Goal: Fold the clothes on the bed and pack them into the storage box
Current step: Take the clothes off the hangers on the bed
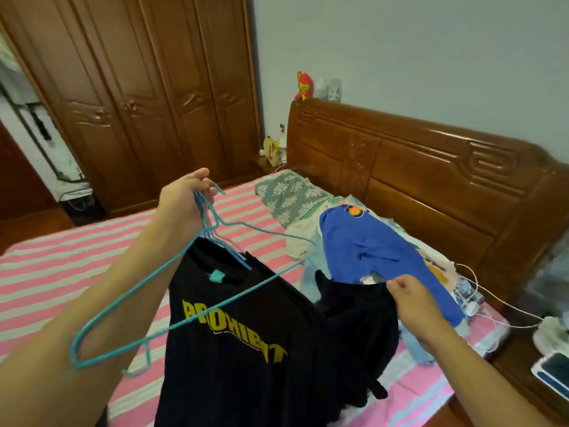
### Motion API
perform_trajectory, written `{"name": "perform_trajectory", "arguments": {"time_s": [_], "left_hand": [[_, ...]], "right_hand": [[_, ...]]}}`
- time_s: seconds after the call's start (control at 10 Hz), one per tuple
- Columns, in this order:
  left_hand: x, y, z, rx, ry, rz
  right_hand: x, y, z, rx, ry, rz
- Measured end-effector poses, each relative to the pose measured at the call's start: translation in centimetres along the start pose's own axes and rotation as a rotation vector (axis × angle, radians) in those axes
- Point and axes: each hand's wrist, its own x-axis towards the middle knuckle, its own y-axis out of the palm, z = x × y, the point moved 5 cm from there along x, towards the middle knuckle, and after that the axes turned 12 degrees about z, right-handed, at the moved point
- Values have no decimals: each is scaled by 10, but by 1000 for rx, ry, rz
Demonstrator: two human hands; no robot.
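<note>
Left hand (184,198): grips the blue hangers (172,291).
Right hand (409,300): pinches the black shirt (246,340).
Tip: slide the shirt off slowly.

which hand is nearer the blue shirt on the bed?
Right. The right hand pinches dark fabric at the lower edge of the blue shirt, almost touching it. The left hand is off to its left, raised, gripping the hanger hooks.
</note>
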Motion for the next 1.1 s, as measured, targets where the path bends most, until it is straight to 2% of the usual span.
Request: {"name": "perform_trajectory", "arguments": {"time_s": [0.1, 0.2, 0.3, 0.4, 0.5, 0.6, 0.7, 0.8, 0.9, 1.0, 1.1], "left_hand": [[24, -8, 25, -47, 25, -127], [33, -2, 44, 23, 46, -229], [39, 25, 78, 196, 33, -209], [40, 62, 108, 278, 32, -177], [42, 75, 114, 317, 58, -245], [53, 87, 108, 339, 72, -261], [63, 113, 108, 357, 37, -221], [75, 137, 117, 379, 25, -176], [81, 150, 122, 348, 35, -211], [83, 167, 131, 322, 12, -232], [81, 173, 150, 321, -24, -230]], "right_hand": [[74, -15, -17, -96, 27, 55], [108, -37, -22, -81, -50, 129], [114, -61, 14, -34, -312, 158], [126, -99, 61, 28, -466, -7], [162, -159, 90, 143, -511, -190], [321, -319, 190, 164, -709, -147], [366, -335, 196, 180, -692, -334], [384, -342, 244, 326, -654, -335], [330, -260, 261, 397, -883, -379], [370, -186, 231, 319, -596, -78], [425, -134, 177, 50, -308, 340]]}}
